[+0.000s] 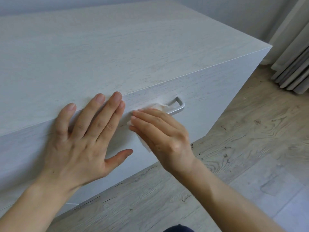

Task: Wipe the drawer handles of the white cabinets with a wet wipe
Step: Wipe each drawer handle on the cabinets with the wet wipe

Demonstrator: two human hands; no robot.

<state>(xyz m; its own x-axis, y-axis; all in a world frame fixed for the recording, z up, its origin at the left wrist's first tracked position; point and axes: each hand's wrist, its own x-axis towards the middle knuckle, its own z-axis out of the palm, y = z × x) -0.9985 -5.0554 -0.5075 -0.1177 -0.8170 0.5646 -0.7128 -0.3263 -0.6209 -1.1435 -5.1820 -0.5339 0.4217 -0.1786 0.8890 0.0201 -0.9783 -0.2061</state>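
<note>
A low white cabinet (117,52) fills the upper left. Its top drawer front carries a silver bar handle (179,106). My right hand (160,133) holds a white wet wipe (158,107) against that handle; its fingers lie nearly straight over the wipe and cover the handle's left part. The wipe's lower edge shows under the palm. My left hand (85,136) rests flat on the cabinet's front top edge, fingers spread, just left of the right hand. Only the handle's right end is visible.
Grey wood-look floor (242,148) lies to the right and below, with small dark specks near the cabinet's base. Pale pleated curtains (294,61) hang at the upper right. A dark bit of clothing (178,229) shows at the bottom edge.
</note>
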